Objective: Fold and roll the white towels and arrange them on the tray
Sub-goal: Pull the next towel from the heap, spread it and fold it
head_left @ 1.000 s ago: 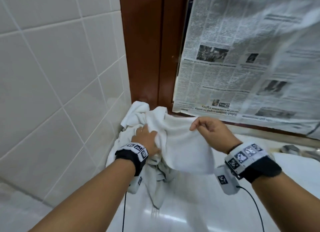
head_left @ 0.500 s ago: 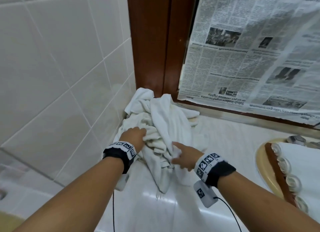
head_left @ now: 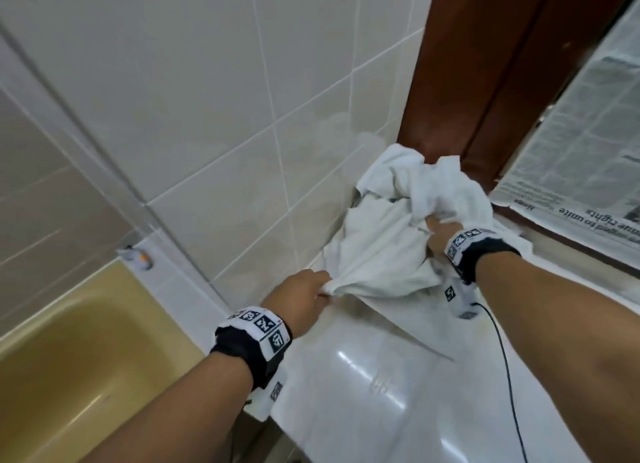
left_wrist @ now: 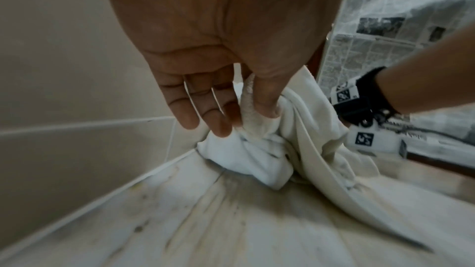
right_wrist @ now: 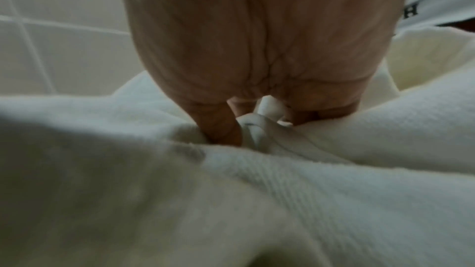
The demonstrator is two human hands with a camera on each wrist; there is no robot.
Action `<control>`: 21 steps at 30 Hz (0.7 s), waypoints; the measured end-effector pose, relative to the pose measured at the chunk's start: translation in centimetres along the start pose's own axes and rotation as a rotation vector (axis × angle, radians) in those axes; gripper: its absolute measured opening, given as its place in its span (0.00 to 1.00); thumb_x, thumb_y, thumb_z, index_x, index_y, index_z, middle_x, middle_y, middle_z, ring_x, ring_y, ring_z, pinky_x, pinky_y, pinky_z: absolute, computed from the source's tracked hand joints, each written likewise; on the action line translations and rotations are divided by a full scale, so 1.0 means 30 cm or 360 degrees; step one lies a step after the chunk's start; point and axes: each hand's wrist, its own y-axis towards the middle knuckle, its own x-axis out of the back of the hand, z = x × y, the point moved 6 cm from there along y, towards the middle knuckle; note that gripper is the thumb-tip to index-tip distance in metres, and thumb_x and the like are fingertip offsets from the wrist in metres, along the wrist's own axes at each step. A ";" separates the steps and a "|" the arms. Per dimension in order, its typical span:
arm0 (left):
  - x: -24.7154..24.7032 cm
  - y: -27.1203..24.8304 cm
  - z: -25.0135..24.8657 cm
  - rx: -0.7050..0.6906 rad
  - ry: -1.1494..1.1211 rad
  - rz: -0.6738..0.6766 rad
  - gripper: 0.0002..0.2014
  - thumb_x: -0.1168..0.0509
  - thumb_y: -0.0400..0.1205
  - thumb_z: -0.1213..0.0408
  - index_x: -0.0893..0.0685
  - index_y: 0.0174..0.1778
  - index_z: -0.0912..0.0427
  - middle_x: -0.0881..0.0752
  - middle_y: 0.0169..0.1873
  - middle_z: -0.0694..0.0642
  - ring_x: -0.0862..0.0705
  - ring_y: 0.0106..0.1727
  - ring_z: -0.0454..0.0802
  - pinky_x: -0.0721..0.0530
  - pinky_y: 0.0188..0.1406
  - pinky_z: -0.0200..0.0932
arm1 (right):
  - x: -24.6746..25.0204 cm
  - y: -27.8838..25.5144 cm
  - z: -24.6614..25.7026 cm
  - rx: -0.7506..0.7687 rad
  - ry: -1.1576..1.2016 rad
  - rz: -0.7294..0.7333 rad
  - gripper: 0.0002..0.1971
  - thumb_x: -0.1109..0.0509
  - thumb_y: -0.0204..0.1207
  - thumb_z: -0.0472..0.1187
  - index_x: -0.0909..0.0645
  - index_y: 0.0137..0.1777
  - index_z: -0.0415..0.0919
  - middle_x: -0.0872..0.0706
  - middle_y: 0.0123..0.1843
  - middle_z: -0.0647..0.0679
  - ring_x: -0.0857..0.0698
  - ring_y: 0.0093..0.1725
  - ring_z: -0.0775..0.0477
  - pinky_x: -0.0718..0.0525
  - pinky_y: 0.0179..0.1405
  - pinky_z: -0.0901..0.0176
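A heap of crumpled white towels (head_left: pixel 412 217) lies in the corner of the white counter (head_left: pixel 381 376), against the tiled wall. My left hand (head_left: pixel 313 291) pinches a corner of one towel (left_wrist: pixel 257 123) between thumb and forefinger and pulls it taut toward the counter's left edge; the other fingers hang straight. My right hand (head_left: pixel 434 229) is buried in the heap, its fingers (right_wrist: pixel 221 129) curled into the white cloth (right_wrist: pixel 282 190) and gripping a fold. The tray is out of view.
A beige tiled wall (head_left: pixel 207 116) runs along the left. A yellow bathtub (head_left: pixel 69 358) lies below the counter's left edge. A brown wooden frame (head_left: pixel 485 82) and taped newspaper (head_left: pixel 588 168) stand behind the heap. A black cable (head_left: pixel 505 358) trails from my right wrist.
My left hand left the heap and now draws a towel corner out to the left. My right hand moved up into the heap. The view swung left, so the tray dropped out of sight.
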 end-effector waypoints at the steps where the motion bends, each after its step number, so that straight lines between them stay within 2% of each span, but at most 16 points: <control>1: 0.006 -0.002 -0.011 -0.0020 -0.0081 -0.0030 0.08 0.34 0.84 0.56 0.20 0.44 0.56 0.18 0.40 0.54 0.19 0.42 0.54 0.20 0.45 0.51 | 0.007 -0.025 0.007 -0.0003 -0.0005 0.0031 0.36 0.39 0.85 0.44 0.52 0.89 0.50 0.37 0.83 0.29 0.29 0.77 0.30 0.29 0.76 0.45; 3: 0.017 0.013 -0.027 0.0023 -0.0305 -0.0036 0.12 0.33 0.83 0.51 0.21 0.42 0.57 0.17 0.37 0.55 0.18 0.38 0.53 0.20 0.41 0.49 | 0.022 -0.076 0.009 0.0072 0.0057 0.0061 0.34 0.35 0.85 0.43 0.46 0.88 0.47 0.35 0.84 0.34 0.30 0.79 0.33 0.32 0.76 0.49; 5: 0.034 0.048 -0.057 0.0106 -0.0649 -0.0030 0.14 0.34 0.83 0.47 0.19 0.45 0.55 0.14 0.38 0.55 0.15 0.39 0.53 0.15 0.42 0.47 | 0.039 -0.155 0.009 0.0110 0.0017 0.0155 0.38 0.31 0.83 0.44 0.46 0.87 0.42 0.34 0.84 0.36 0.31 0.80 0.36 0.32 0.76 0.51; 7: 0.072 0.101 -0.114 0.0195 -0.1124 -0.0085 0.08 0.34 0.84 0.51 0.17 0.45 0.50 0.13 0.44 0.57 0.12 0.45 0.52 0.10 0.47 0.49 | 0.081 -0.253 0.016 0.0186 0.0000 0.0184 0.50 0.22 0.74 0.48 0.53 0.88 0.46 0.36 0.84 0.36 0.31 0.80 0.36 0.31 0.77 0.48; 8: 0.100 0.130 -0.152 0.0228 -0.1349 -0.0123 0.05 0.34 0.85 0.55 0.17 0.45 0.50 0.13 0.47 0.58 0.11 0.47 0.51 0.10 0.46 0.48 | 0.102 -0.310 0.025 0.0246 0.0086 0.0241 0.57 0.19 0.71 0.51 0.58 0.88 0.51 0.41 0.86 0.38 0.34 0.82 0.38 0.33 0.79 0.48; 10: 0.173 0.179 -0.248 0.0236 -0.1731 -0.0187 0.04 0.36 0.87 0.61 0.18 0.48 0.55 0.13 0.48 0.60 0.11 0.47 0.52 0.10 0.45 0.47 | 0.127 -0.432 0.071 0.0414 0.0383 0.0410 0.66 0.16 0.65 0.58 0.68 0.86 0.60 0.49 0.88 0.49 0.38 0.84 0.47 0.36 0.80 0.52; 11: 0.219 0.193 -0.312 0.0182 -0.1885 -0.0194 0.04 0.37 0.87 0.62 0.19 0.51 0.58 0.13 0.49 0.61 0.10 0.48 0.53 0.10 0.45 0.47 | 0.142 -0.491 0.111 0.0523 0.0520 0.0432 0.69 0.15 0.62 0.60 0.70 0.86 0.60 0.49 0.87 0.55 0.39 0.83 0.52 0.37 0.80 0.55; 12: 0.261 0.206 -0.373 0.0091 -0.1972 -0.0189 0.04 0.37 0.88 0.63 0.20 0.52 0.59 0.12 0.49 0.62 0.09 0.48 0.54 0.10 0.46 0.48 | 0.165 -0.540 0.157 0.0616 0.0618 0.0326 0.70 0.15 0.60 0.63 0.69 0.86 0.59 0.46 0.84 0.58 0.39 0.81 0.55 0.37 0.80 0.56; 13: 0.310 0.209 -0.442 -0.0032 -0.2017 -0.0181 0.03 0.38 0.88 0.65 0.20 0.53 0.60 0.12 0.50 0.63 0.09 0.48 0.55 0.10 0.47 0.50 | 0.191 -0.565 0.188 0.0659 0.0660 0.0096 0.68 0.16 0.60 0.64 0.64 0.87 0.55 0.42 0.83 0.57 0.37 0.80 0.55 0.34 0.79 0.57; 14: 0.356 0.206 -0.503 -0.0150 -0.2022 -0.0182 0.03 0.38 0.88 0.66 0.20 0.53 0.60 0.13 0.50 0.64 0.10 0.49 0.56 0.10 0.49 0.52 | 0.233 -0.579 0.208 0.0658 0.0703 -0.0195 0.61 0.17 0.64 0.63 0.55 0.88 0.50 0.34 0.81 0.53 0.29 0.76 0.51 0.27 0.74 0.55; 15: 0.404 0.192 -0.559 -0.0262 -0.2031 -0.0189 0.03 0.38 0.88 0.67 0.19 0.53 0.61 0.13 0.51 0.64 0.10 0.51 0.57 0.10 0.50 0.53 | 0.290 -0.579 0.210 0.0606 0.0817 -0.0478 0.48 0.20 0.71 0.57 0.43 0.85 0.48 0.23 0.73 0.49 0.19 0.68 0.47 0.18 0.65 0.52; 16: 0.448 0.178 -0.600 -0.0353 -0.2043 -0.0202 0.04 0.38 0.88 0.67 0.19 0.53 0.61 0.14 0.52 0.65 0.12 0.53 0.59 0.10 0.52 0.54 | 0.353 -0.579 0.194 0.0506 0.0968 -0.0693 0.32 0.26 0.76 0.49 0.32 0.79 0.49 0.17 0.65 0.46 0.13 0.58 0.42 0.11 0.53 0.47; 17: 0.487 0.167 -0.627 -0.0434 -0.2068 -0.0216 0.04 0.38 0.88 0.67 0.19 0.53 0.61 0.15 0.53 0.66 0.13 0.55 0.60 0.11 0.54 0.56 | 0.414 -0.581 0.174 0.0404 0.1123 -0.0821 0.21 0.32 0.79 0.43 0.25 0.72 0.51 0.14 0.59 0.44 0.10 0.51 0.38 0.08 0.41 0.45; 18: 0.524 0.157 -0.641 -0.0515 -0.2072 -0.0243 0.04 0.37 0.87 0.66 0.19 0.54 0.61 0.15 0.54 0.68 0.13 0.57 0.62 0.12 0.57 0.58 | 0.485 -0.580 0.156 0.0341 0.1250 -0.0897 0.17 0.37 0.79 0.38 0.21 0.68 0.49 0.13 0.58 0.42 0.10 0.49 0.38 0.08 0.35 0.47; 20: 0.581 0.148 -0.642 -0.0657 -0.1978 -0.0321 0.10 0.32 0.84 0.59 0.19 0.57 0.60 0.15 0.58 0.68 0.14 0.61 0.64 0.16 0.63 0.64 | 0.645 -0.626 0.141 0.0369 0.1310 -0.1067 0.16 0.37 0.80 0.33 0.18 0.64 0.46 0.13 0.58 0.44 0.13 0.53 0.45 0.12 0.37 0.60; 21: 0.605 0.147 -0.639 -0.0697 -0.1881 -0.0362 0.15 0.29 0.81 0.55 0.21 0.60 0.57 0.15 0.61 0.64 0.14 0.63 0.59 0.17 0.65 0.64 | 0.735 -0.673 0.147 0.0431 0.1302 -0.1206 0.16 0.36 0.80 0.32 0.18 0.63 0.46 0.13 0.58 0.46 0.15 0.55 0.48 0.13 0.40 0.62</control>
